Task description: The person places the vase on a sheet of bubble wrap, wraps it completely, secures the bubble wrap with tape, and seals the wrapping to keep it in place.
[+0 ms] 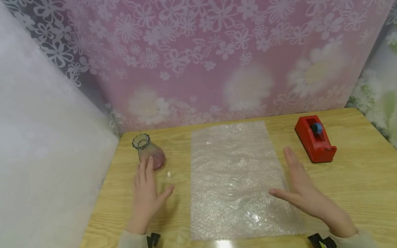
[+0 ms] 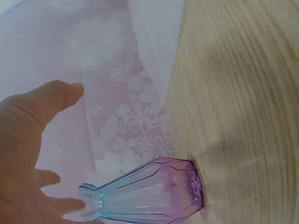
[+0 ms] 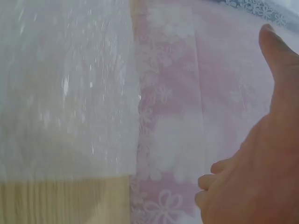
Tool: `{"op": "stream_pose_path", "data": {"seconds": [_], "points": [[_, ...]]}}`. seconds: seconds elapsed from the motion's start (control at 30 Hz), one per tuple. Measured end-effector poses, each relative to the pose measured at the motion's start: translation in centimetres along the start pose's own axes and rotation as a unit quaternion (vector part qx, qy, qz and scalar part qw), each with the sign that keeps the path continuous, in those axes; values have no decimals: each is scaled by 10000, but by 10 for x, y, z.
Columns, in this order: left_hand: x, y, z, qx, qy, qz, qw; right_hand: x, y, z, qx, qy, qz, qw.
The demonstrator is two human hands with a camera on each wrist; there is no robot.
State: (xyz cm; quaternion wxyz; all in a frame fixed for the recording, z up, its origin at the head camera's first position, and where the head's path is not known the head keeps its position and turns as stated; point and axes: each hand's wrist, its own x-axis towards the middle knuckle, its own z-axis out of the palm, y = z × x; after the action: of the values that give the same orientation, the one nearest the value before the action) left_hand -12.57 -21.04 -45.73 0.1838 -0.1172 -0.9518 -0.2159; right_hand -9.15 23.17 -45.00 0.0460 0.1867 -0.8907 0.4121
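Observation:
A glass vase (image 1: 156, 155), bluish at the neck and purple toward the base, stands upright at the back left of the table. My left hand (image 1: 147, 194) reaches toward it with fingers extended and thumb spread, its fingertips overlapping the vase in the head view. The left wrist view shows the fingertips close to the neck of the vase (image 2: 149, 191). A sheet of clear bubble wrap (image 1: 234, 183) lies flat in the middle. My right hand (image 1: 307, 193) hovers by the sheet's right edge, fingers straight, thumb apart, holding nothing.
A red tape dispenser (image 1: 313, 140) with a small blue roll stands at the back right of the wooden table (image 1: 371, 188). A pink flowered curtain (image 1: 193, 62) hangs along the table's back edge, and a white sheet (image 1: 38, 132) closes off the left side.

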Motion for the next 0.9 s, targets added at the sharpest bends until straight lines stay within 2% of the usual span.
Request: {"op": "stream_pose_path", "data": {"seconds": [0.17,0.3,0.43,0.63,0.9], "points": [[7,-6,0,-513,341,-335,9975,5,-10,7,841,-129,350,9958],[13,-10,-1,-1102,566,-798,9891,10,-15,17,1236,-208,461,9910],[25,-14,-1,-1683,778,-1199,9753,15,-19,28,1462,-138,333,9886],[41,-16,-6,-2401,991,-1705,9505,20,-19,45,1747,-41,228,9844],[55,-20,-6,-3185,971,-2349,9132,19,-15,66,2019,34,273,9790]]}}
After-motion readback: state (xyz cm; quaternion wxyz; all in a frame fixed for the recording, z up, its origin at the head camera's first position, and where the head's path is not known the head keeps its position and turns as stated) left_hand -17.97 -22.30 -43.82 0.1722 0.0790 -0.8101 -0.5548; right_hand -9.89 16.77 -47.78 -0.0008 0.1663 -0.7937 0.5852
